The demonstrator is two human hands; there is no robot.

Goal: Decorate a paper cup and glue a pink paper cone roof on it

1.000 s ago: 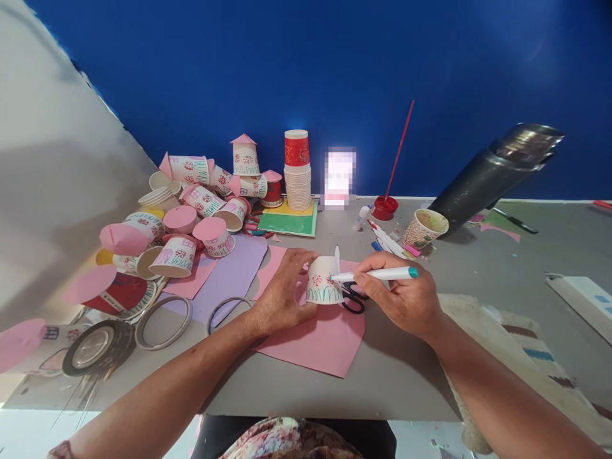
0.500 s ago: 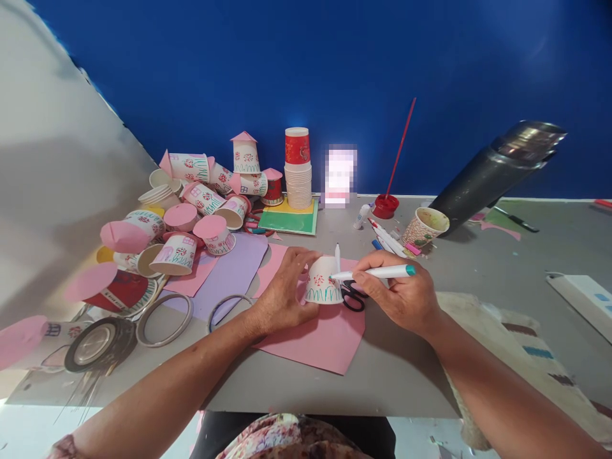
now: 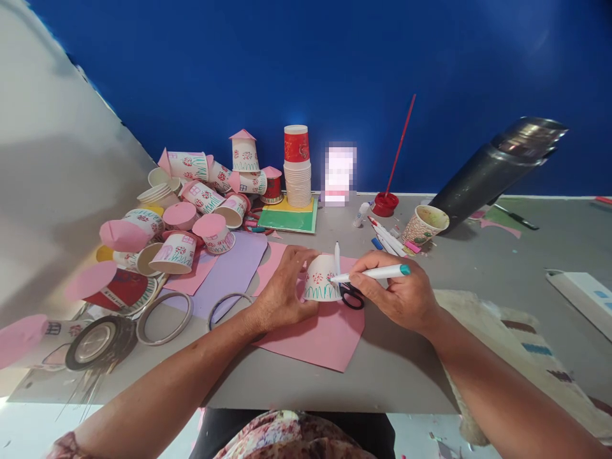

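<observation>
My left hand (image 3: 288,285) grips a white paper cup (image 3: 322,288) from its left side. The cup is upside down, with red flowers and green grass strokes drawn on its wall. In my right hand (image 3: 393,290) is a white marker with a green end (image 3: 375,273), its tip at the right-hand flowers on the cup. Pink paper (image 3: 310,344) lies beneath the cup and hands. Black-handled scissors (image 3: 352,297) rest just right of the cup, partly hidden, and another white marker (image 3: 337,253) shows behind it.
Decorated cups with pink paper roofs (image 3: 179,252) pile up at left, beside tape rolls (image 3: 165,319) and purple paper (image 3: 246,258). A stack of cups (image 3: 298,185) stands at the back. To the right are a patterned cup (image 3: 425,224), a dark flask (image 3: 482,178) and a cloth (image 3: 507,344).
The marker's tip stays at the right-hand flowers while its green end shifts slightly left with my right hand. The left hand keeps its hold on the cup.
</observation>
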